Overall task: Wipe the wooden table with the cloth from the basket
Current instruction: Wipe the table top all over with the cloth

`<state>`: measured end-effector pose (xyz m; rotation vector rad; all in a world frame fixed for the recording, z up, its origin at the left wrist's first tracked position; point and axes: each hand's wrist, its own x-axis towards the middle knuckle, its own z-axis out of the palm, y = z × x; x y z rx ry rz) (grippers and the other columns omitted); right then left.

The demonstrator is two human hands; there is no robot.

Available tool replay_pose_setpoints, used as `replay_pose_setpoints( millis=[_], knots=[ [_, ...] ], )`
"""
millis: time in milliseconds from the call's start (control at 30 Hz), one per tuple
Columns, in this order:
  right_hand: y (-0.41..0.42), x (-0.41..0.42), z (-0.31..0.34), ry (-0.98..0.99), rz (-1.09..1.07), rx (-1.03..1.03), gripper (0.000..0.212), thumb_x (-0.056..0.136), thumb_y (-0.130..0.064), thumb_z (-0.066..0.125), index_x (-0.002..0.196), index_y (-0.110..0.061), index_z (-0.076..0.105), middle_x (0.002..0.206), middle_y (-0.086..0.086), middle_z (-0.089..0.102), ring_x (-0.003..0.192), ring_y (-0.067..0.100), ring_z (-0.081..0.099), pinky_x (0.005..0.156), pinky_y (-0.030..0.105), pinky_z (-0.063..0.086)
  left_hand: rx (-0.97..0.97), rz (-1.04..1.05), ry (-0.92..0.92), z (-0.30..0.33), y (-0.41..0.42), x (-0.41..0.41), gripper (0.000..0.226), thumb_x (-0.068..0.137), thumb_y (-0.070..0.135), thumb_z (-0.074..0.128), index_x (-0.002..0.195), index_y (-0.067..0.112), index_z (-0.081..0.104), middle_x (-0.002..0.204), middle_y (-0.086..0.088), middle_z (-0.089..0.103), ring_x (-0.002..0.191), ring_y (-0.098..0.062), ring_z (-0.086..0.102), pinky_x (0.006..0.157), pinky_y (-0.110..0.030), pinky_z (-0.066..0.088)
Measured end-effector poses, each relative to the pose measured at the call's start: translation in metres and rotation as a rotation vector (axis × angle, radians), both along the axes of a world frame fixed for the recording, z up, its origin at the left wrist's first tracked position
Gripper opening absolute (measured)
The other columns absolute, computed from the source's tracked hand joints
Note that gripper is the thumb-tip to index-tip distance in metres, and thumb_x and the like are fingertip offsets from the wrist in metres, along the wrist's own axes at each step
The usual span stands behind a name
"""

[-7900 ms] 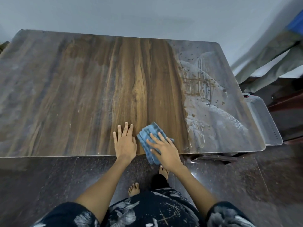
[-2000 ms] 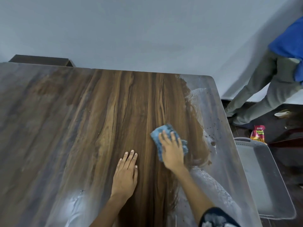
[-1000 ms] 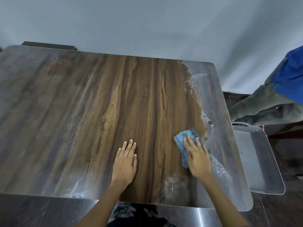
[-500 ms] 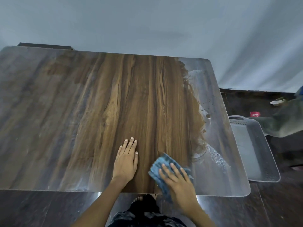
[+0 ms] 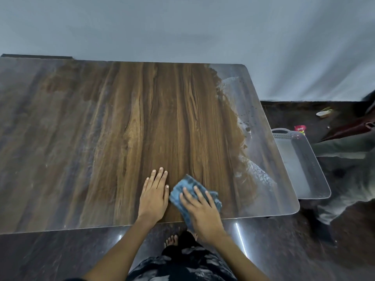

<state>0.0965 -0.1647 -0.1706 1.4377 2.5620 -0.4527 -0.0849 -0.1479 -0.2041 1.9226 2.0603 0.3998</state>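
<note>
The wooden table (image 5: 162,122) fills the view, its middle dark and clean, its left part and right strip dull and dusty. A crumpled blue cloth (image 5: 187,186) lies at the table's near edge, partly hanging over it. My right hand (image 5: 202,211) presses flat on the cloth with fingers spread. Just to its left, my left hand (image 5: 154,194) rests palm down on the bare wood, holding nothing. The grey plastic basket (image 5: 316,165) sits on the floor beyond the table's right edge.
A pale wall runs behind the table. To the right of the basket, part of a person in grey-green clothing (image 5: 349,179) is on the dark floor. A small red packet (image 5: 300,128) and a pale object (image 5: 324,113) lie further back. My bare feet (image 5: 172,240) are under the near edge.
My right hand has slid the cloth a little further left along the near edge, close against my left hand. The left hand stays planted. The person at right has shifted in view.
</note>
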Motion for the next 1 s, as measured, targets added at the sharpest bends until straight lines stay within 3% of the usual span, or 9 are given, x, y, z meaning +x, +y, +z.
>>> replay_pose_setpoints(
  millis=[133, 233, 300, 433, 600, 800, 1000],
  knots=[
    [-0.027, 0.051, -0.001, 0.005, 0.032, -0.043, 0.059, 0.078, -0.034, 0.042, 0.137, -0.039, 0.036, 0.14, -0.02, 0.043, 0.13, 0.009, 0.041, 0.112, 0.03, 0.009, -0.011, 0.099, -0.074, 0.006, 0.004, 0.011, 0.056, 0.092, 0.035, 0.017, 0.142, 0.015, 0.033, 0.152, 0.001, 0.025, 0.141, -0.014, 0.01, 0.116, -0.037, 0.01],
    [-0.018, 0.098, -0.003, 0.105, -0.164, -0.062, 0.043, 0.098, -0.044, 0.023, 0.14, -0.051, 0.02, 0.144, -0.023, 0.033, 0.137, 0.005, 0.023, 0.113, 0.023, 0.006, -0.063, 0.183, -0.107, 0.014, 0.011, 0.027, 0.05, 0.095, 0.021, 0.033, 0.144, 0.017, 0.027, 0.154, 0.003, 0.017, 0.144, -0.018, 0.004, 0.116, -0.041, 0.001],
    [0.001, 0.117, -0.003, 0.156, -0.285, -0.053, 0.043, 0.096, -0.052, 0.013, 0.139, -0.051, 0.019, 0.146, -0.024, 0.024, 0.142, 0.005, 0.008, 0.115, 0.023, 0.003, -0.085, 0.174, -0.115, 0.018, 0.015, 0.035, 0.051, 0.096, 0.02, 0.035, 0.146, 0.019, 0.024, 0.155, 0.004, 0.013, 0.144, -0.019, 0.0, 0.114, -0.045, -0.005],
    [0.057, 0.119, -0.001, 0.164, -0.448, 0.07, 0.045, 0.098, -0.042, 0.018, 0.143, -0.036, 0.022, 0.148, -0.022, 0.016, 0.145, 0.013, 0.004, 0.114, 0.028, -0.001, -0.113, 0.12, -0.115, 0.023, 0.031, 0.044, 0.052, 0.096, 0.022, 0.034, 0.146, 0.021, 0.021, 0.156, 0.004, 0.01, 0.144, -0.019, -0.003, 0.113, -0.048, -0.006],
    [0.115, 0.095, 0.003, 0.154, -0.529, 0.062, 0.044, 0.102, -0.03, 0.024, 0.146, -0.034, 0.023, 0.154, -0.017, 0.015, 0.145, 0.015, 0.004, 0.116, 0.036, 0.003, -0.128, 0.103, -0.1, 0.025, 0.06, 0.066, 0.052, 0.097, 0.027, 0.033, 0.146, 0.023, 0.019, 0.156, 0.004, 0.009, 0.144, -0.02, -0.004, 0.113, -0.048, -0.004],
    [0.156, 0.099, 0.003, 0.173, -0.431, 0.083, 0.046, 0.1, -0.03, 0.023, 0.146, -0.033, 0.023, 0.154, -0.014, 0.019, 0.145, 0.015, 0.006, 0.115, 0.033, 0.003, -0.13, 0.117, -0.098, 0.027, 0.107, 0.105, 0.051, 0.097, 0.029, 0.033, 0.146, 0.026, 0.02, 0.156, 0.006, 0.008, 0.143, -0.02, -0.006, 0.113, -0.049, -0.005],
    [0.214, 0.111, 0.003, 0.167, -0.337, 0.063, 0.046, 0.102, -0.029, 0.025, 0.147, -0.035, 0.017, 0.155, -0.016, 0.011, 0.145, 0.011, -0.002, 0.113, 0.028, -0.007, -0.136, 0.144, -0.08, 0.03, 0.167, 0.141, 0.05, 0.098, 0.03, 0.032, 0.146, 0.028, 0.019, 0.156, 0.006, 0.006, 0.143, -0.021, -0.007, 0.113, -0.048, -0.007]
  ],
)
